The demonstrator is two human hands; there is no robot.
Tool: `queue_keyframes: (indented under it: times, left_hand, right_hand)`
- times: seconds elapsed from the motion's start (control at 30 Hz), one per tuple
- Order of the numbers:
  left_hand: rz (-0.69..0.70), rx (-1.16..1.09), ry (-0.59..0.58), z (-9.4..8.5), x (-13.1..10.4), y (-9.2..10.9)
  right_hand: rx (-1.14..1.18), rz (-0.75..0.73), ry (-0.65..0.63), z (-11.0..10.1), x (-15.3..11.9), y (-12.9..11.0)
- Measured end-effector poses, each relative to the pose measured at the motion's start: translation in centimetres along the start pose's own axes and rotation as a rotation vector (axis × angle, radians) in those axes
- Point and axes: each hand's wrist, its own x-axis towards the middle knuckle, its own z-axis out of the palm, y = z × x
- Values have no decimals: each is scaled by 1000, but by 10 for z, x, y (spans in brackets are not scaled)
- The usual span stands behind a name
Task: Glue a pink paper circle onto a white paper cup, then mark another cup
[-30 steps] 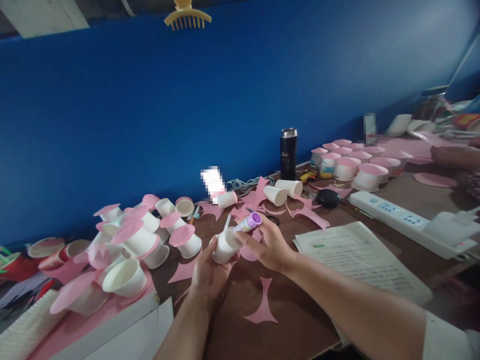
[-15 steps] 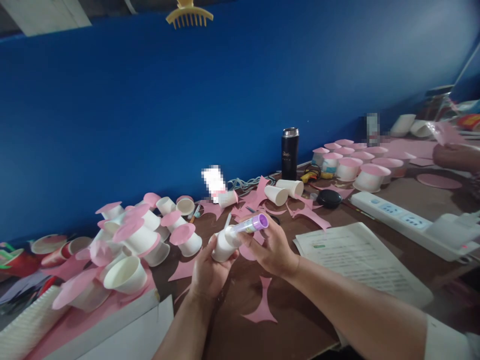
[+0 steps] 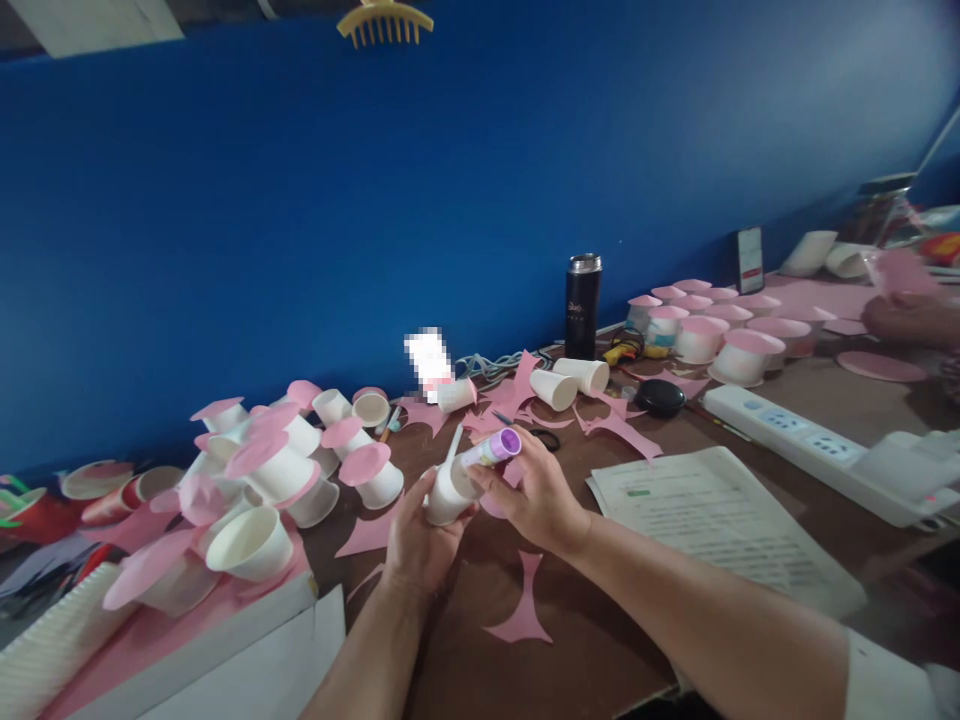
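Observation:
Held in my left hand (image 3: 424, 540) is a white paper cup (image 3: 448, 492), tilted, with its base turned up toward the right. My right hand (image 3: 541, 490) grips a purple glue stick (image 3: 491, 450); its far end meets the cup's base, though the exact contact is partly hidden by my fingers. Below my right hand lies a pink paper round (image 3: 502, 503), partly covered. A pink paper offcut (image 3: 526, 605) rests on the brown table (image 3: 592, 640) in front of me.
Paper cups with pink discs (image 3: 274, 465) crowd the left; more stand in rows (image 3: 701, 338) at the right. Behind are a black thermos (image 3: 583, 310) and pink scraps (image 3: 517, 385). Printed sheets (image 3: 720, 530) and a power strip (image 3: 787, 430) lie right, near another person's hand (image 3: 900, 320).
The glue stick has shifted slightly left and down across the cup's base, along with my right hand. My left hand keeps holding the cup in nearly the same place.

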Motion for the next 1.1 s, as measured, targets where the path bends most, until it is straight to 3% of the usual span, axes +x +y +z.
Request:
queue_keyframes:
  times: [0.2,0.6,0.83,1.1]
  left_hand:
    - [15,-7,33,2,-1,1]
    - [36,14,42,3,0,1]
    - [27,-6,85,4,0,3]
    - [27,-18,62,0,1,0]
  right_hand:
    - [-11,48,-27,-1,0,-2]
    - [180,69,-113,-8,0,-11]
    - [276,200,126,-4,2,-1]
    - [163,153,52,-1,2,-1]
